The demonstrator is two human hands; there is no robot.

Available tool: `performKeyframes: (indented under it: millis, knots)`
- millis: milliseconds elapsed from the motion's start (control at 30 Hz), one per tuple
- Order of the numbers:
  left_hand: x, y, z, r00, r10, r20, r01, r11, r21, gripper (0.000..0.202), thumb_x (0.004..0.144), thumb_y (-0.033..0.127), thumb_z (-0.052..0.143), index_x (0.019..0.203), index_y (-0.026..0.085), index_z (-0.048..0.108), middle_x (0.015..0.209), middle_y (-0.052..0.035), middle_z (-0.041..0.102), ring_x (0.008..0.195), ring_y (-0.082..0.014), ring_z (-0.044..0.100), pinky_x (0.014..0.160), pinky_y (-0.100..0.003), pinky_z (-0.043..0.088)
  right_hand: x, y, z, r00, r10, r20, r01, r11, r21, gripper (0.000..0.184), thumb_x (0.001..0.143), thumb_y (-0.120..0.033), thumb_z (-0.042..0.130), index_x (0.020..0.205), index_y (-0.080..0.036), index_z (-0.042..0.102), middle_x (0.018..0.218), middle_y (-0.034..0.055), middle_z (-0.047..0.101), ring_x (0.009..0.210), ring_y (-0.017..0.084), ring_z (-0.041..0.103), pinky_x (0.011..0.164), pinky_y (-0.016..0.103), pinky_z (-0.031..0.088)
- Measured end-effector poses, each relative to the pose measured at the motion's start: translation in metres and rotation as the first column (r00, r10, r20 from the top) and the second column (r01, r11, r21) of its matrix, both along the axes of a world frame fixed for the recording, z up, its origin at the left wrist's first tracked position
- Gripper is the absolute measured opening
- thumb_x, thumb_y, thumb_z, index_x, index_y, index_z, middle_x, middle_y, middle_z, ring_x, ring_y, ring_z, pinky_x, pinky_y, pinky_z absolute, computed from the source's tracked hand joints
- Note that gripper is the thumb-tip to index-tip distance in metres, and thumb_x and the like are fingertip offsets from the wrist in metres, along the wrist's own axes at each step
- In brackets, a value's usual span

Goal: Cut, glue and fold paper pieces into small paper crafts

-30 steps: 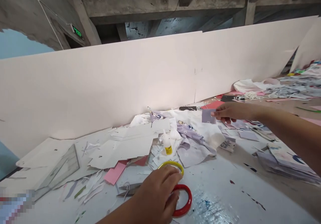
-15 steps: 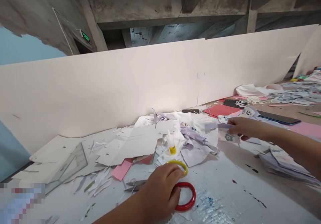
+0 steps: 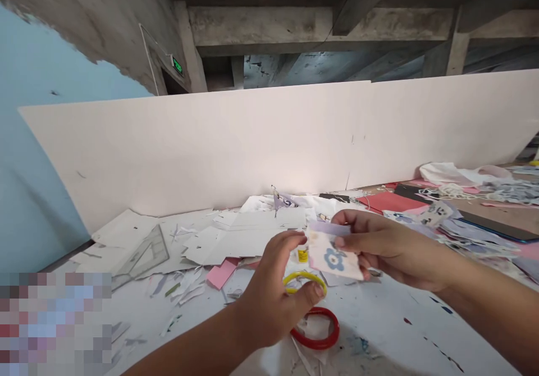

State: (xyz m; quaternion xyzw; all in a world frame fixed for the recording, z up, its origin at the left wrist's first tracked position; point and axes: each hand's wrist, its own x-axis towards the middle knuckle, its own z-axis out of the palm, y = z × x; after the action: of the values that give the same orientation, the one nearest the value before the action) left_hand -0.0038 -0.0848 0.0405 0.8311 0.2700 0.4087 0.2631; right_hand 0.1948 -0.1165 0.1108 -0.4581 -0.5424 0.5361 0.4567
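Observation:
My right hand [image 3: 391,247] pinches a pale flower-printed scrap [image 3: 320,255] with a blue flower and a lilac top edge. Whether it is cloth or paper I cannot tell. Just left of it is my left hand [image 3: 273,297], its thumb and fingers spread apart with nothing between them. Scissors with one yellow and one red handle ring [image 3: 332,336] lie on the table under and beside that hand; their blades are mostly hidden. Behind the scrap, only the yellow label of a small glue bottle [image 3: 302,256] shows.
White card sheets [image 3: 240,235], a clear set square [image 3: 154,252] and a pink paper piece [image 3: 222,273] lie to the left among trimmings. At right are a stack of printed scraps [image 3: 475,238], a phone [image 3: 501,227] and red paper [image 3: 391,202]. A white board [image 3: 210,146] stands behind.
My right hand has brought the flower-printed scrap leftward to the middle. My left hand has come off the scissors and spread its fingers. The view has shifted slightly left.

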Motion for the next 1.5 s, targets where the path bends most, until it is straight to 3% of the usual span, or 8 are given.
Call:
performKeyframes:
  millis: [167, 433, 700, 967, 1133, 1233, 1333, 1500]
  knots:
    - [-0.012, 0.003, 0.035, 0.987, -0.031, 0.159, 0.062, 0.979, -0.192, 0.02, 0.08, 0.033, 0.055, 0.095, 0.021, 0.058, 0.092, -0.0031, 0.062, 0.086, -0.0164, 0.056, 0.077, -0.027, 0.045, -0.036, 0.024, 0.014, 0.967, 0.189, -0.173, -0.19, 0.982, 0.011, 0.018, 0.065, -0.019, 0.071, 0.076, -0.018, 0.056, 0.059, -0.0025, 0.06, 0.044, 0.007, 0.053, 0.042, 0.016, 0.046]
    - [-0.034, 0.027, 0.051, 0.942, 0.128, 0.311, 0.0, 0.925, -0.38, 0.028, 0.075, 0.041, 0.059, 0.093, 0.019, 0.059, 0.077, -0.0005, 0.06, 0.069, -0.0122, 0.053, 0.065, -0.024, 0.044, -0.072, 0.073, 0.039, 0.962, 0.181, -0.205, -0.156, 0.979, 0.133, 0.01, 0.064, -0.012, 0.061, 0.061, -0.017, 0.052, 0.047, -0.0032, 0.055, 0.039, 0.008, 0.049, 0.04, 0.019, 0.043]
    - [-0.037, 0.04, 0.051, 0.926, 0.15, 0.348, 0.017, 0.901, -0.433, 0.018, 0.077, 0.033, 0.055, 0.089, 0.019, 0.058, 0.073, 0.0009, 0.055, 0.07, -0.013, 0.052, 0.064, -0.025, 0.042, -0.079, 0.086, 0.028, 0.965, 0.089, -0.246, 0.015, 0.919, 0.393, 0.02, 0.067, -0.022, 0.07, 0.072, -0.019, 0.051, 0.055, -0.0079, 0.051, 0.047, 0.006, 0.046, 0.047, 0.018, 0.038]
    - [-0.039, 0.045, 0.051, 0.95, 0.169, 0.262, -0.028, 0.883, -0.469, 0.015, 0.076, 0.028, 0.054, 0.086, 0.019, 0.059, 0.075, 0.0004, 0.057, 0.07, -0.0124, 0.05, 0.065, -0.024, 0.04, -0.073, 0.086, 0.012, 0.966, 0.032, -0.256, 0.101, 0.865, 0.492, 0.019, 0.071, -0.028, 0.068, 0.074, -0.02, 0.051, 0.059, -0.007, 0.051, 0.055, 0.009, 0.05, 0.056, 0.024, 0.042]
    - [-0.038, 0.044, 0.053, 0.956, 0.208, 0.208, -0.11, 0.907, -0.406, 0.017, 0.077, 0.03, 0.052, 0.087, 0.018, 0.059, 0.078, -0.0003, 0.057, 0.073, -0.0135, 0.05, 0.065, -0.024, 0.039, -0.081, 0.083, 0.01, 0.971, 0.049, -0.234, 0.076, 0.864, 0.498, 0.019, 0.074, -0.031, 0.064, 0.078, -0.021, 0.048, 0.059, -0.0071, 0.052, 0.051, 0.01, 0.049, 0.054, 0.025, 0.043]
    - [-0.036, 0.039, 0.054, 0.949, 0.254, 0.186, -0.169, 0.91, -0.378, 0.018, 0.078, 0.032, 0.05, 0.087, 0.018, 0.057, 0.072, 0.001, 0.055, 0.064, -0.012, 0.047, 0.058, -0.023, 0.038, -0.087, 0.08, 0.005, 0.987, 0.039, -0.154, 0.043, 0.866, 0.499, 0.034, 0.071, -0.032, 0.068, 0.1, -0.027, 0.049, 0.072, -0.0053, 0.057, 0.06, 0.012, 0.052, 0.056, 0.025, 0.044]
    - [-0.034, 0.036, 0.053, 0.937, 0.316, 0.15, -0.261, 0.917, -0.302, 0.012, 0.076, 0.03, 0.051, 0.076, 0.019, 0.053, 0.059, 0.0053, 0.044, 0.054, -0.0092, 0.039, 0.051, -0.021, 0.032, -0.09, 0.078, -0.001, 1.0, -0.022, 0.011, 0.014, 0.865, 0.502, 0.065, 0.065, -0.024, 0.071, 0.12, -0.036, 0.039, 0.077, -0.0057, 0.055, 0.065, 0.013, 0.053, 0.059, 0.027, 0.045]
    - [-0.037, 0.038, 0.058, 0.936, 0.304, 0.176, -0.227, 0.905, -0.36, 0.013, 0.074, 0.03, 0.051, 0.079, 0.019, 0.055, 0.061, 0.0043, 0.048, 0.053, -0.0098, 0.04, 0.05, -0.021, 0.033, -0.082, 0.084, 0.003, 0.999, 0.042, 0.012, -0.042, 0.854, 0.518, 0.063, 0.065, -0.008, 0.058, 0.119, -0.032, 0.039, 0.086, -0.0025, 0.053, 0.072, 0.014, 0.055, 0.063, 0.028, 0.047]
